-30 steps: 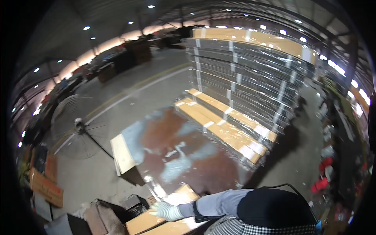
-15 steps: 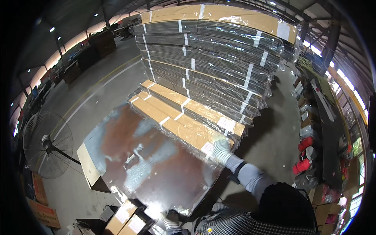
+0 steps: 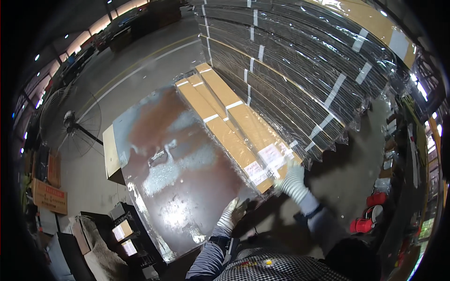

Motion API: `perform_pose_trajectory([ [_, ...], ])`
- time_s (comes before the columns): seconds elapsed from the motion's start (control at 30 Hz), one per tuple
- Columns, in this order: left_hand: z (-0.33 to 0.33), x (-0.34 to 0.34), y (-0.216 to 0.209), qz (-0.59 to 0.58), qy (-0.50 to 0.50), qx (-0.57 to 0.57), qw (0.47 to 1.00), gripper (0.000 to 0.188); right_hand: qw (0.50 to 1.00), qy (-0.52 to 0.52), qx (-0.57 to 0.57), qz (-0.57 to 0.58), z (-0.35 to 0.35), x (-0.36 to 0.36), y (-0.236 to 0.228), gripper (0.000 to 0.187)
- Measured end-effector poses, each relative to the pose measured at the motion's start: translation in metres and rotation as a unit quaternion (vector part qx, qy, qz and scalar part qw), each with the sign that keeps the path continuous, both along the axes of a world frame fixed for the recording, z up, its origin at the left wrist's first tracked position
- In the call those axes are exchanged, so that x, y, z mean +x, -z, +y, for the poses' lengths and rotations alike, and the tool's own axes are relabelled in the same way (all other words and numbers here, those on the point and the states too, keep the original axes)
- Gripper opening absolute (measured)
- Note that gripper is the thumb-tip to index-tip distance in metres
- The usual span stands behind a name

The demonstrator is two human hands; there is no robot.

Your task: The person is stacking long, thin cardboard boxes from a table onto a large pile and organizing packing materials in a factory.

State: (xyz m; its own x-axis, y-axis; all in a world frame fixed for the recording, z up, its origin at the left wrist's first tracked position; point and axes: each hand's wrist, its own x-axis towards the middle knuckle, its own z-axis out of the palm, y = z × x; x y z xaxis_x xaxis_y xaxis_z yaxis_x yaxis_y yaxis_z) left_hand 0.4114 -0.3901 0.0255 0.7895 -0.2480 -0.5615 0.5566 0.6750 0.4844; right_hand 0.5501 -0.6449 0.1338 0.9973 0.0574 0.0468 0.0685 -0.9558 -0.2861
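Long brown cardboard cartons (image 3: 224, 139) wrapped in clear film lie side by side along the right side of a metal-topped table (image 3: 197, 187). White tape bands and paper labels are on them. My right hand (image 3: 292, 180), in a pale striped glove, is closed at the near end of the right-hand long carton (image 3: 243, 117); its fingertips are partly blurred against the film. Also gloved, my left hand (image 3: 231, 214) is at the table's near edge, fingers partly extended, with nothing visible in it.
Beyond the cartons rises a tall stack of film-wrapped dark packs (image 3: 286, 61). A floor fan (image 3: 70, 122) stands at the left. Two small labelled boxes (image 3: 123, 230) sit in a dark holder at lower left. Red objects (image 3: 361, 225) lie on the floor at right.
The view has turned and tipped downward. My left hand has moved from beside the small boxes toward the long cartons. My right hand has shifted from the left carton's end to the right carton's end.
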Motion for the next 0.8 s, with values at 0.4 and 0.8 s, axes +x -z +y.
perform_pose_trajectory([
  [0.4, 0.037, -0.106, 0.038, 0.060, -0.087, -0.108, 0.989, 0.071, 0.992, -0.060, -0.090, 0.067, 0.046, -0.022, 0.108, 0.086],
  [0.8, 0.073, -0.151, 0.055, 0.172, -0.207, 0.078, 0.960, 0.064, 0.988, 0.012, -0.106, 0.113, 0.112, -0.010, 0.108, 0.116],
])
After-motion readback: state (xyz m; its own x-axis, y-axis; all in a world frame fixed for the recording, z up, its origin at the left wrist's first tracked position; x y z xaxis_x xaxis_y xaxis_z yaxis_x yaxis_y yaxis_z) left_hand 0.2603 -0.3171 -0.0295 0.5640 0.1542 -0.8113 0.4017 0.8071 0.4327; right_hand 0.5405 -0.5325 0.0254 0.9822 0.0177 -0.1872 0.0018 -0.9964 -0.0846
